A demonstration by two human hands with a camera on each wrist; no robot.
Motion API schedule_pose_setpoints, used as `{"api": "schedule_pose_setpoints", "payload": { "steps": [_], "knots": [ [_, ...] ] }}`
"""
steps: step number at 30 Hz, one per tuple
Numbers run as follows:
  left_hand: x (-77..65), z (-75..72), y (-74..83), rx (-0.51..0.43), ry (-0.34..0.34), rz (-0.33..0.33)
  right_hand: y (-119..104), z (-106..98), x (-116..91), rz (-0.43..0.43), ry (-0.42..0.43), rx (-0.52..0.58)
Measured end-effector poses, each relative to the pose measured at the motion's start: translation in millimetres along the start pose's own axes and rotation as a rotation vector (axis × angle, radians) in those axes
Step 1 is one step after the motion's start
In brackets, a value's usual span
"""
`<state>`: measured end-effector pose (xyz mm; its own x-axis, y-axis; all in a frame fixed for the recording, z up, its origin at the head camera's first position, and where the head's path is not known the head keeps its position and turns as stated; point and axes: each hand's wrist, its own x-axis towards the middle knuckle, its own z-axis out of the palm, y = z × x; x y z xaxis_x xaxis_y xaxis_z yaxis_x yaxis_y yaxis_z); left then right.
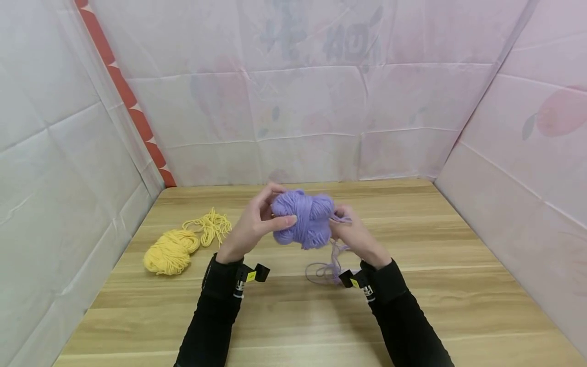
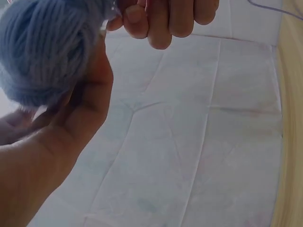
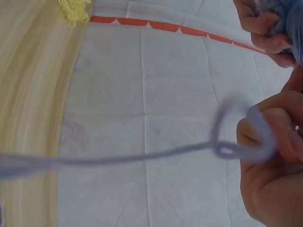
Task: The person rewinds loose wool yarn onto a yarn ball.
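A purple ball of yarn [image 1: 303, 219], wound round its middle with a band of strands, is held up above the table. My left hand [image 1: 257, 221] grips it from the left, thumb across its near face and fingers behind. At its right end, my right hand [image 1: 357, 235] has its fingers curled on purple yarn strands [image 1: 341, 219]. In the right wrist view a loop of the yarn strand [image 3: 244, 151] sticks out from the curled fingers, and a length runs off to the left. Loose purple yarn [image 1: 332, 267] hangs below, reaching the tabletop in a tangle.
On the left of the wooden table [image 1: 275, 326] lies a yellow ball of yarn [image 1: 169, 252], with its loose yellow strands [image 1: 212, 226] heaped beside it. White printed sheets [image 1: 312, 107] enclose the back and both sides.
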<state>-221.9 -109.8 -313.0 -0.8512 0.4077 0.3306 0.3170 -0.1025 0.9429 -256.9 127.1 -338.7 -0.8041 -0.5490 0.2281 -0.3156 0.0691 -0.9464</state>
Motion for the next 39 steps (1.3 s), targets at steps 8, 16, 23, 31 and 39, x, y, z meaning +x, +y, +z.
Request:
{"api": "schedule_pose_setpoints", "payload": {
  "steps": [8, 16, 23, 31, 39],
  "knots": [
    [0.4, 1.6, -2.8, 0.229, -0.143, -0.102, -5.5, 1.5, 1.8, 0.059, 0.063, 0.121],
    [7.8, 4.4, -12.6, 0.434, -0.067, -0.087, -11.2, 2.1, -1.2, -0.019, 0.197, 0.123],
    [11.6, 5.6, -15.6, 0.463, 0.163, -0.092, -18.2, 7.7, -6.4, -0.171, 0.178, -0.010],
    [12.1, 3.5, -15.3, 0.280, 0.387, -0.069, -20.6, 15.9, -7.5, -0.290, 0.102, -0.089],
    [11.4, 0.0, -12.1, 0.100, 0.504, -0.015, -11.1, 22.3, -0.4, -0.226, 0.027, -0.141]
  ]
}}
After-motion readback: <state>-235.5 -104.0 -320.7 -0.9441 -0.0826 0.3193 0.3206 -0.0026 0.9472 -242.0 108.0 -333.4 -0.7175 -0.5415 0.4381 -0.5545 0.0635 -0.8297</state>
